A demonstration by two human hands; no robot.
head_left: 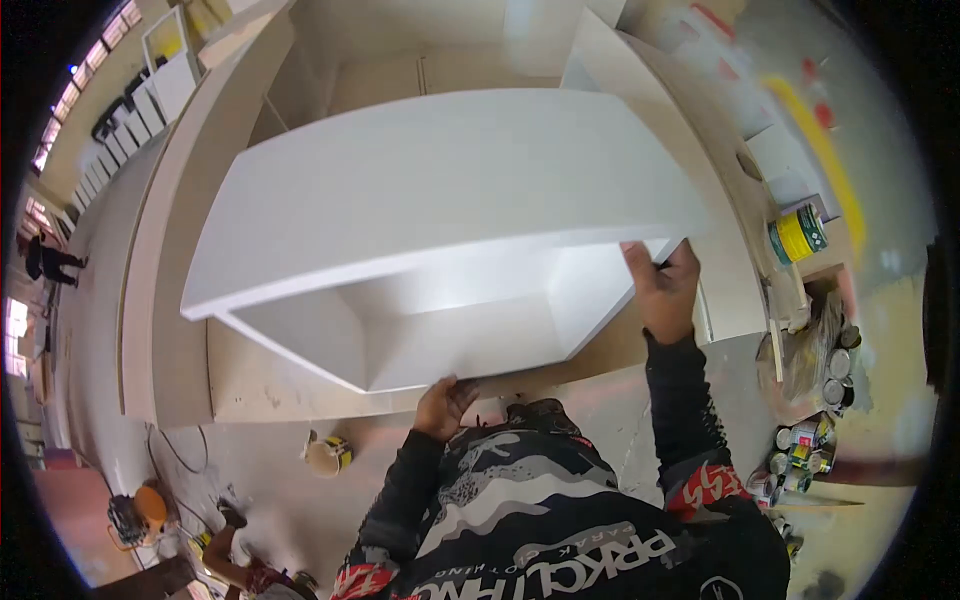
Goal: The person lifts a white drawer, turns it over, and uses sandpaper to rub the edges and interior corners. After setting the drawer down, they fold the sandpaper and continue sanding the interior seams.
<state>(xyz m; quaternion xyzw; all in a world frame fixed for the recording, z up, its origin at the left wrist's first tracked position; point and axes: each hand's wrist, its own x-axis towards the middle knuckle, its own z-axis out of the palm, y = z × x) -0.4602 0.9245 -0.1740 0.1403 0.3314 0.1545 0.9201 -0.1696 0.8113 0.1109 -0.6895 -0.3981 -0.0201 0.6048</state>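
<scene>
A white open-fronted cabinet box (450, 170) takes up the middle of the view, tilted, its hollow inside facing me. My right hand (665, 290) is closed on its right side edge, just below the top panel, thumb and fingers on either side. At the lower front edge my left hand (440, 408) grips the bottom panel, with some fingers hidden by the edge. The box overlaps a larger pale cabinet carcass (170, 330) with upright side panels to the left and right.
A yellow-and-green paint can (797, 235) is at the right. More cans (800, 450) stand lower right beside plastic sheeting (805, 345). An open bucket (328, 455) and a hose (190, 450) lie on the floor. One person (50, 260) is far left; another person's arm (222, 560) shows lower left.
</scene>
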